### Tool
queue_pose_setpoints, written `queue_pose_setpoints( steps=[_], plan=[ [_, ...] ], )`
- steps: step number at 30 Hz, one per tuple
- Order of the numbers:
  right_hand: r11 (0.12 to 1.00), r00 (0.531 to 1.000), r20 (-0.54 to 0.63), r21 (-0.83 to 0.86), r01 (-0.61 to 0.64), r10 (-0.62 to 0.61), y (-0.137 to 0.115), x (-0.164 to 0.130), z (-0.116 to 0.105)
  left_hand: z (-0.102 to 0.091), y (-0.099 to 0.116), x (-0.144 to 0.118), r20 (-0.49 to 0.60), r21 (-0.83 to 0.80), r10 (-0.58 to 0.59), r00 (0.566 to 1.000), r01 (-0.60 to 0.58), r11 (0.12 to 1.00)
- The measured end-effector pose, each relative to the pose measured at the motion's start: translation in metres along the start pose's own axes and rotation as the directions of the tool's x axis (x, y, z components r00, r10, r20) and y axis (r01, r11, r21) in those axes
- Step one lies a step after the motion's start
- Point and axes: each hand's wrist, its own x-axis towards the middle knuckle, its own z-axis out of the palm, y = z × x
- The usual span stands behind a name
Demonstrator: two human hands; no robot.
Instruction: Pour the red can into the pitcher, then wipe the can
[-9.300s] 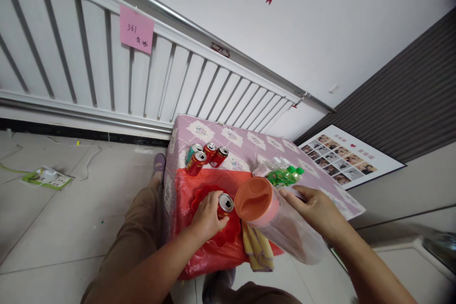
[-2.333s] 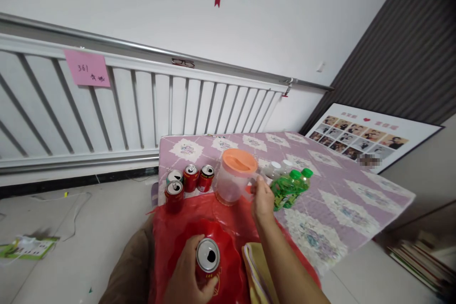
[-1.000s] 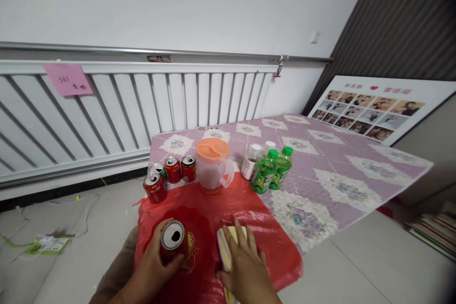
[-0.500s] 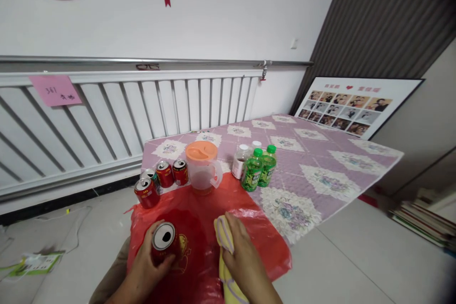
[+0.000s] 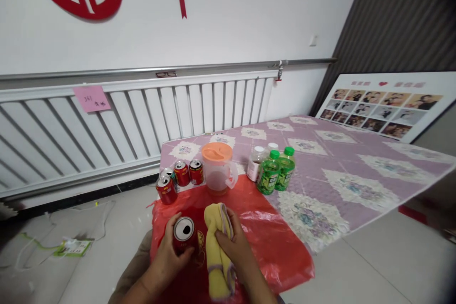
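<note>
You have just lifted the yellow cloth (image 5: 218, 251) off the red sheet's (image 5: 274, 242) near edge, your right hand (image 5: 237, 247) gripping it beside the opened can (image 5: 184, 233) clasped in your left hand (image 5: 167, 259), ready for wiping.

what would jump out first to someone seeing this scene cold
The left hand grips an opened red can over the red plastic sheet, while the right hand holds a yellow cloth beside it. Behind stand an orange-lidded pitcher, more red cans and green bottles.
</note>
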Motion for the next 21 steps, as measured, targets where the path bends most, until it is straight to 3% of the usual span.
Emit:
queue_pose_setpoints(
  steps=[5,11,16,19,21],
  plan=[
    [0.994,0.995,0.054,-0.073,-0.084,0.088,-0.002,0.002,0.019,-0.002,0.010,0.002,0.012,-0.007,-0.024,1.000,0.024,1.000],
    [0.994,0.985,0.155,-0.096,-0.058,0.072,0.013,0.002,0.036,0.001,0.006,0.002,0.020,-0.045,0.021,1.000,-0.020,0.999],
    [0.996,0.935,0.350,-0.076,-0.042,0.066,0.008,0.002,0.020,0.002,0.005,0.002,0.008,-0.065,0.008,1.000,-0.007,0.998],
    [0.990,0.898,0.426,0.030,-0.138,0.113,-0.006,-0.002,0.010,-0.001,0.012,0.002,0.041,-0.080,-0.018,0.999,0.021,0.997],
    [0.976,0.898,0.416,0.088,-0.197,0.144,-0.011,-0.004,0.008,-0.002,0.014,0.001,0.055,-0.083,-0.030,0.998,0.034,0.996]
  ],
)
